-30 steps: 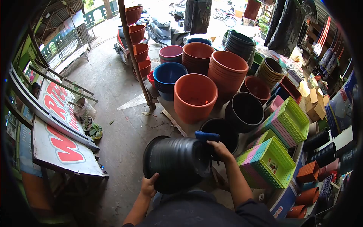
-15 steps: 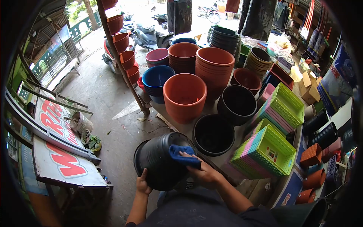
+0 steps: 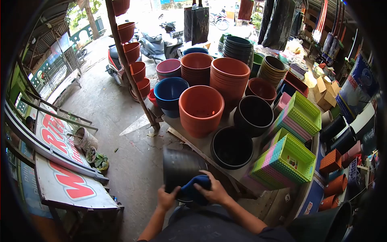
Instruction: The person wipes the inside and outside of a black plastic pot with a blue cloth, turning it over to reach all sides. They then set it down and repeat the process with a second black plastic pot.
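A large black pot [image 3: 179, 166] is held in front of my body, somewhat blurred, its side facing up and away from me. My left hand [image 3: 166, 198] grips the pot at its lower left edge. A dark blue cloth [image 3: 193, 188] lies against the lower right part of the pot, with my right hand [image 3: 212, 188] closed on it, pressing it to the pot. The pot's far side and inside are hidden.
On the table [image 3: 189, 139] ahead stand an orange pot [image 3: 200, 115], black pots [image 3: 231, 147], blue pots [image 3: 171, 90] and green baskets [image 3: 292, 157]. A wooden post [image 3: 131, 72] rises at the table's left corner. A white sign [image 3: 68, 181] is at left.
The black pot has turned and moved right, nearer upright. My left hand has shifted right along its edge, and my right hand has moved the cloth down to its lower part.
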`<state>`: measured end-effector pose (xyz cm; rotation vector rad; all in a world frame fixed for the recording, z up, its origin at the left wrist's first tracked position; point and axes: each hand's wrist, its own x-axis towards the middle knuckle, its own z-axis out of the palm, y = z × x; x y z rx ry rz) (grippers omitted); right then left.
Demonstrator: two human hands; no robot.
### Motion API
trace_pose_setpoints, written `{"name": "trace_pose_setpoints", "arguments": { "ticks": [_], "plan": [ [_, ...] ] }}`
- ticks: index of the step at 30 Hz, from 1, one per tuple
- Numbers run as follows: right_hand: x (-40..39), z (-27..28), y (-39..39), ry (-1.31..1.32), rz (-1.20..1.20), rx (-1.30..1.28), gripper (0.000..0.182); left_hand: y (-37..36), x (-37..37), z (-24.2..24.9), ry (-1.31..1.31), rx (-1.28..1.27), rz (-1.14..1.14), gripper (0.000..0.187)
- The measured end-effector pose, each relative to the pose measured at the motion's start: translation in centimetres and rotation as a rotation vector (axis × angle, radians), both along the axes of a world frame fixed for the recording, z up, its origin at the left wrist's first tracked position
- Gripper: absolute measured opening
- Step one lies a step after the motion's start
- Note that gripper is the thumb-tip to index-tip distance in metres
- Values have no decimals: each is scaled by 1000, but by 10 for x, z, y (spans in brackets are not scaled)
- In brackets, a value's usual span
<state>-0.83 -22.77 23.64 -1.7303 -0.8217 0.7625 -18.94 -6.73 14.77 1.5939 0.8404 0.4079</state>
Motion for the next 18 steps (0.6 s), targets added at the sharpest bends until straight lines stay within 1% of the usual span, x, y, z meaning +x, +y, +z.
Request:
{"name": "trace_pose_setpoints", "arguments": {
  "ticks": [1,2,4,8,10,11,12,13,14,15,16,17,18],
  "plan": [
    [-9,-1,10,-6,-8,2,66,0,1,0,99,112,-145,29],
    [-19,-1,21,-18,-85,-43,74,-4,4,7,94,114,-155,29],
    [-32,-10,36,-2,-209,-88,91,-16,8,21,261,551,-405,36],
    [-46,-51,41,-43,-334,-78,89,-13,6,14,246,551,-517,37],
    [-58,-71,38,-56,-505,79,78,-10,4,11,211,530,-597,36],
    [-59,-73,35,-56,-534,70,78,-9,6,13,178,512,-655,35],
    [-59,-75,30,7,-560,103,75,-5,8,17,170,508,-686,35],
    [-58,-74,24,70,-587,137,73,2,10,23,32,487,-733,37],
    [-55,-69,18,67,-616,131,73,7,12,26,-107,461,-774,38],
    [-49,-60,10,141,-663,156,74,12,12,27,-115,455,-800,38],
    [-43,-52,2,215,-708,185,75,17,12,27,-82,598,-606,42],
    [-36,-47,-9,212,-729,188,75,22,14,26,-51,736,-402,46],
    [-29,-43,-19,256,-746,215,73,26,17,16,-57,738,-419,46]
  ]
}}
